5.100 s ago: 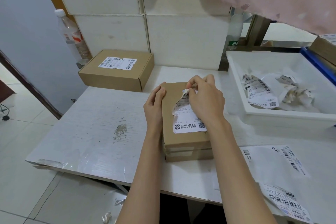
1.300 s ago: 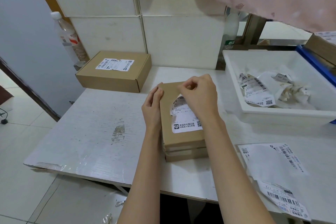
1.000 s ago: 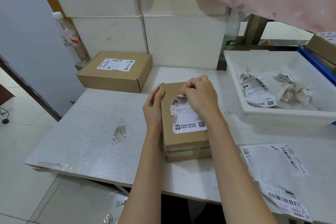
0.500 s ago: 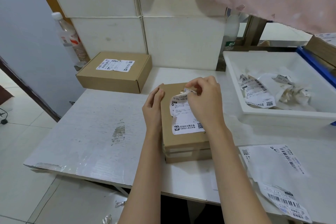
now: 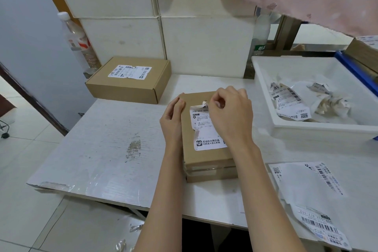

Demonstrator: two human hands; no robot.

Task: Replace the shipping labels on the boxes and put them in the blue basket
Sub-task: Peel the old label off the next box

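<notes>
Head camera view: a flat brown cardboard box (image 5: 206, 135) lies in the middle of a scuffed white table (image 5: 106, 149), its white shipping label (image 5: 204, 129) torn and ragged along the left and top edges. The left hand (image 5: 172, 120) rests against the box's left side with fingers fairly straight, while the right hand (image 5: 231, 116) curls over the label's top corner and pinches the peeled, curling paper there. A second cardboard box (image 5: 131, 80), label intact, sits at the table's far left corner against white wall tiles. To the right, a white plastic bin (image 5: 319, 131) holds crumpled, torn labels (image 5: 290, 102); beyond it shows a strip of the blue basket (image 5: 356, 71). Fresh label sheets (image 5: 306, 186) lie flat near the table's right front edge.
</notes>
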